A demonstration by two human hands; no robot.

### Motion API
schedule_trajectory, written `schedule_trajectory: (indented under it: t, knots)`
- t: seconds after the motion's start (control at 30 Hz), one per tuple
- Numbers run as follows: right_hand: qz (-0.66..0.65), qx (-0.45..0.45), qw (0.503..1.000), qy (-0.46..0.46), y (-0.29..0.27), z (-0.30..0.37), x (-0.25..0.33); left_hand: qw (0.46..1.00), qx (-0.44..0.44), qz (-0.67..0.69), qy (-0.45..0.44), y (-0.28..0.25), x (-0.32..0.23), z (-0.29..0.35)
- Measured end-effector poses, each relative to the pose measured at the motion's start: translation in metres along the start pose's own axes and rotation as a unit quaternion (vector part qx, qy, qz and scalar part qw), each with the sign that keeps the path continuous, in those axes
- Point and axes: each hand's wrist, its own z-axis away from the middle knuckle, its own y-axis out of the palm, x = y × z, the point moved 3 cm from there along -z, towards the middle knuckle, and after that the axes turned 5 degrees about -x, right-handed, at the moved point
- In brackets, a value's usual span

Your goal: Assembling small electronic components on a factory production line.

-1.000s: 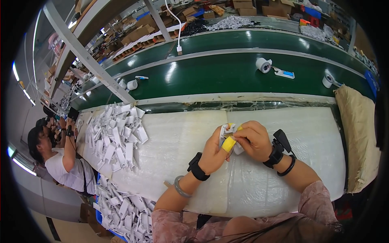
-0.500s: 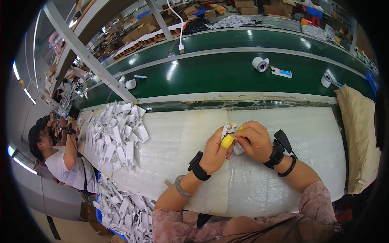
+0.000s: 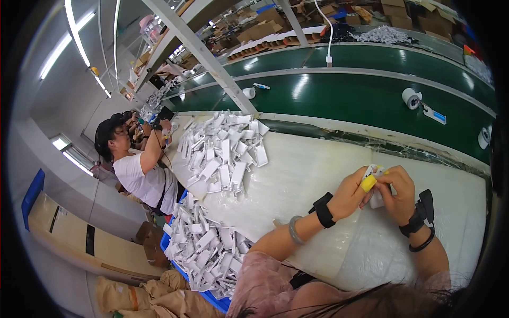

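Note:
My left hand [image 3: 348,194] is closed around a small white plastic part [image 3: 373,170], with a yellow wrap [image 3: 368,183] at its thumb. My right hand [image 3: 398,192] meets it from the right, thumb and fingers pinched together against the part. What lies between the right fingertips is too small to make out. Below the fingers a white rounded piece [image 3: 377,200] partly shows, mostly hidden by the hands. Both hands are above the right part of the plastic-covered worktable [image 3: 313,159].
White plastic pieces [image 3: 225,151] are heaped on the table's left; more fill a blue bin [image 3: 165,243] below. Beyond runs a green conveyor [image 3: 350,95] carrying white cylindrical devices [image 3: 411,99]. A metal post [image 3: 212,63] rises at the table's far edge. Another person [image 3: 143,172] works at left.
The view has swung left, so the table, heap and hands appear farther right. Both hands stay together at the white part; the fingers have shifted only slightly.

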Motion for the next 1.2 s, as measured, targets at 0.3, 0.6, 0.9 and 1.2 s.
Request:
schedule_trajectory:
  t: [0.3, 0.6, 0.9, 1.2]
  knots:
    - [-0.097, 0.016, 0.994, 0.053, 0.002, 0.005, -0.01, 0.999, -0.007, -0.038, -0.02, -0.006, -0.001, -0.003]
    - [-0.159, 0.115, 0.96, 0.199, 0.011, 0.014, -0.031, 0.991, -0.054, -0.124, -0.018, -0.01, -0.004, -0.003]
    - [-0.142, 0.154, 0.964, 0.161, 0.014, 0.017, -0.033, 0.987, -0.086, -0.136, 0.01, -0.012, -0.003, -0.005]
    - [-0.138, 0.192, 0.953, 0.189, 0.011, 0.014, -0.028, 0.979, -0.091, -0.175, 0.055, -0.013, -0.004, -0.006]
